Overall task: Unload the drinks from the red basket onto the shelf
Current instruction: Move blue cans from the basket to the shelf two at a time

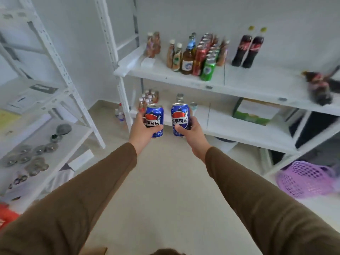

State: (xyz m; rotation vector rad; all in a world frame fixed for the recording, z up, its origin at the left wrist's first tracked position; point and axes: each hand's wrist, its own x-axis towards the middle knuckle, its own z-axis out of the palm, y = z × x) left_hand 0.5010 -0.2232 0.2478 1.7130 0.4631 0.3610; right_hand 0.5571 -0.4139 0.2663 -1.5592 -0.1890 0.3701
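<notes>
Both arms reach forward over the floor toward the white shelf. My left hand grips a blue Pepsi can, held upright. My right hand grips a second blue Pepsi can, also upright. The two cans are side by side, a little apart, in front of the lower shelf board. On the upper board stand several bottles and cans and two dark cola bottles. A red edge shows at the far left; I cannot tell whether it is the basket.
A purple mesh basket lies on the floor at the right. A green box and small bottles sit on the lower board. A second white rack at the left holds round metal pieces. A blurred dark bottle lies at the upper board's right.
</notes>
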